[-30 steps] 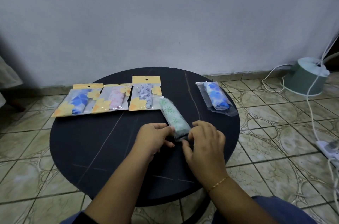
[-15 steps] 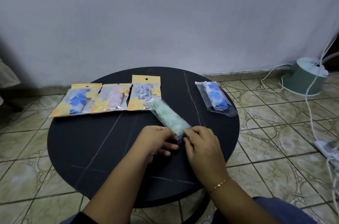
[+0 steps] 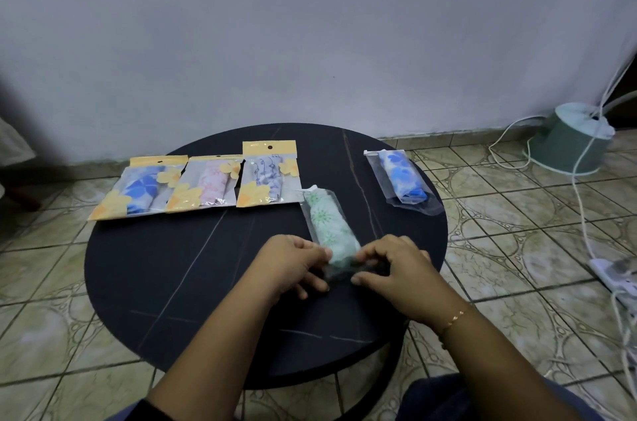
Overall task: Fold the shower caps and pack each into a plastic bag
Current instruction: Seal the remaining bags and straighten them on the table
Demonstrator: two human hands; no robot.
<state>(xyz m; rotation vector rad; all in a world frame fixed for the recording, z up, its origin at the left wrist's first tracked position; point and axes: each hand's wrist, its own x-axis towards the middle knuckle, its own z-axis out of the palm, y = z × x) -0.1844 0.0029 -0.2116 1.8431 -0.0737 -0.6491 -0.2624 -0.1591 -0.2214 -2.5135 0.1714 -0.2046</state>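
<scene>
A rolled green-patterned shower cap in a clear plastic bag (image 3: 327, 224) lies on the round black table (image 3: 165, 265), pointing away from me. My left hand (image 3: 293, 262) and my right hand (image 3: 396, 269) pinch the bag's near open end from either side. A blue-flowered cap in its clear bag (image 3: 403, 182) lies at the table's far right. Three packed caps with yellow header cards sit in a row at the far left: a blue one (image 3: 141, 188), a pink one (image 3: 206, 182) and a purple-print one (image 3: 267, 176).
A grey wall stands behind the table. On the tiled floor to the right are a green round base (image 3: 568, 141), white cables (image 3: 582, 207) and a power strip (image 3: 617, 274). My knee in dark blue cloth (image 3: 448, 396) is under the table's near edge.
The green cap's bag swung its far end left, then back to the right, while both hands kept working its near end. My right hand has shifted slightly right.
</scene>
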